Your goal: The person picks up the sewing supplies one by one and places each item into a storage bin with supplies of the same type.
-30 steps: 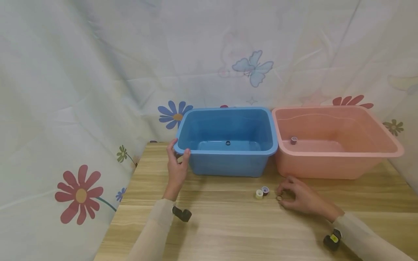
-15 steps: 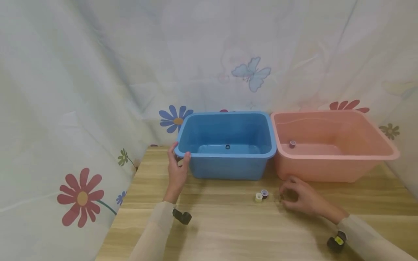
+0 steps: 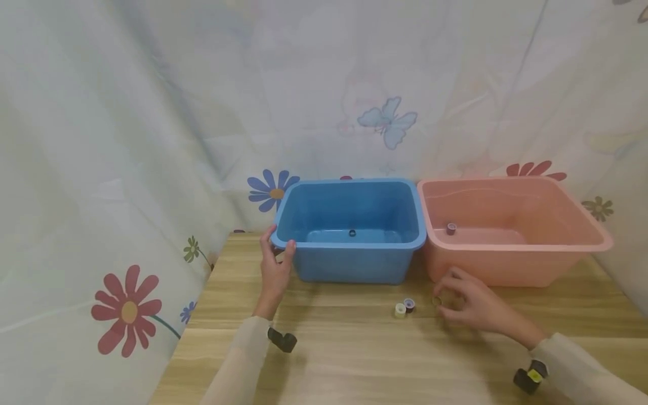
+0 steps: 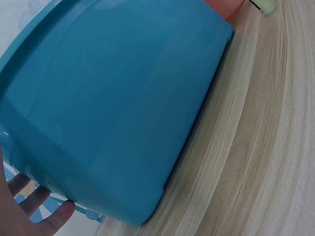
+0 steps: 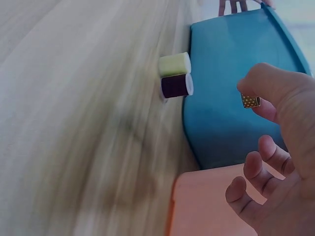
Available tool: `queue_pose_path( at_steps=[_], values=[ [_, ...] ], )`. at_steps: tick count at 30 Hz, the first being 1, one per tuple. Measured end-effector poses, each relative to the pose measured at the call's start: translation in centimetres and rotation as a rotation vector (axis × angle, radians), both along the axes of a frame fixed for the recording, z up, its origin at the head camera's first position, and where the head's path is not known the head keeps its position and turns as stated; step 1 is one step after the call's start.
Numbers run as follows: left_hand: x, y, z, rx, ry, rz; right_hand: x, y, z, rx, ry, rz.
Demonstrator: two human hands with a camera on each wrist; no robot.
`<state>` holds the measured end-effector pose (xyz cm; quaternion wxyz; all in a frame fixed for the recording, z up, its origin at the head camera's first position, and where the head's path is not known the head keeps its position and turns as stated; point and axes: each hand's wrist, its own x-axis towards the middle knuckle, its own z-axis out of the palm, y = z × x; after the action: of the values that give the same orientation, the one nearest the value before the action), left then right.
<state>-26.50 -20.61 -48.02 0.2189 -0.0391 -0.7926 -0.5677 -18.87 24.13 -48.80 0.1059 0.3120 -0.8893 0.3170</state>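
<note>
The left hand (image 3: 275, 277) grips the near left corner of the blue plastic tub (image 3: 354, 265), a dark ring (image 3: 352, 233) inside. Yellow (image 3: 400, 310) and dark purple thread spools (image 5: 177, 85) touch on the wooden table (image 3: 344, 360); just right, the right hand (image 3: 473, 304) pinches a gold-dotted ring (image 5: 250, 101) before the pink tub (image 3: 526, 267).
</note>
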Motion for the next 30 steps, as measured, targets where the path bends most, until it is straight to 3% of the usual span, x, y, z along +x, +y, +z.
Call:
queue_pose_path(
  at_steps=[5,15,30],
  values=[
    [0.0,-0.1,-0.1,0.005,-0.012,-0.009,0.2,-0.2,1.2,0.015,0.009,0.01],
    [0.1,0.0,0.1,0.018,-0.03,-0.024,0.1,-1.0,3.8,0.012,0.131,0.105],
    [0.1,-0.1,-0.1,0.008,-0.019,-0.023,-0.5,-1.6,8.1,0.03,0.158,0.164]
  ],
)
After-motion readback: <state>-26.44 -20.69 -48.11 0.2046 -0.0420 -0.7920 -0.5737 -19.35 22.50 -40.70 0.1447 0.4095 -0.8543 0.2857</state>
